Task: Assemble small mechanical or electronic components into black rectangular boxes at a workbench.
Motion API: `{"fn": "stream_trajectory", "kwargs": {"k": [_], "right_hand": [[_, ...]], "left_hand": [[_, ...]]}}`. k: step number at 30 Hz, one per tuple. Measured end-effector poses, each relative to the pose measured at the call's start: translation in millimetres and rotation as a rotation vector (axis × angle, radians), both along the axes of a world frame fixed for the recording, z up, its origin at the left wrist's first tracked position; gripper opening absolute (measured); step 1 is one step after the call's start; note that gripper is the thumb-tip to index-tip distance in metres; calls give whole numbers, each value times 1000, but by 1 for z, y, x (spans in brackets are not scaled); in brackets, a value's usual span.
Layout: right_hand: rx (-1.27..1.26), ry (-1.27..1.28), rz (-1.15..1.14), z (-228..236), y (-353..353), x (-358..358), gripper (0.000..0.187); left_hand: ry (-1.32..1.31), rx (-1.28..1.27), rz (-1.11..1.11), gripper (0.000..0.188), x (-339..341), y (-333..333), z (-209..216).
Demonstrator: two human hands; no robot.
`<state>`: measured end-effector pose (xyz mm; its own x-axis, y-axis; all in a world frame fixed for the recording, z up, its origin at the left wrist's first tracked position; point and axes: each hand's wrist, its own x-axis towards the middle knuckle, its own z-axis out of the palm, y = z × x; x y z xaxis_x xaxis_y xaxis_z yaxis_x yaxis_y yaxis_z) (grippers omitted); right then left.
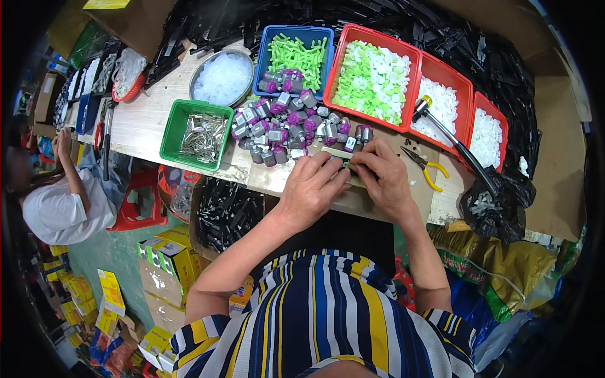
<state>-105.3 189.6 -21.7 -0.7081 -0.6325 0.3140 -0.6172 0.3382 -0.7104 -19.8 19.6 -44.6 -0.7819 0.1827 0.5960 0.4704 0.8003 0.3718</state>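
Observation:
At the near edge of the workbench, my left hand (311, 188) curls its fingers against a pale, narrow block (338, 153), pressing on its left part. My right hand (384, 179) meets it from the other side, thumb and fingers pinched together at the block's right end. Whatever small piece lies between the fingertips is mostly hidden by them. Just beyond both hands is a heap of small grey motors (277, 126) with purple end caps. Long-nose pliers (426, 166) with yellow handles lie to the right of my right hand.
A green bin (165, 135) of metal pins, a round pan (251, 85) of clear pieces and a blue bin (259, 50) stand left and behind. Red bins (413, 66) hold green and white parts. A hammer (463, 151) leans at right. Another person (69, 201) sits far left.

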Motion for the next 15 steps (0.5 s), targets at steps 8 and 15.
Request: {"fn": "stream_trajectory", "kwargs": {"k": [8, 15], "right_hand": [[3, -44, 15, -2, 1, -3, 15], [20, -138, 15, 4, 4, -6, 14]], "left_hand": [[-27, 12, 12, 32, -1, 1, 1], [6, -77, 24, 32, -1, 4, 3]]}}
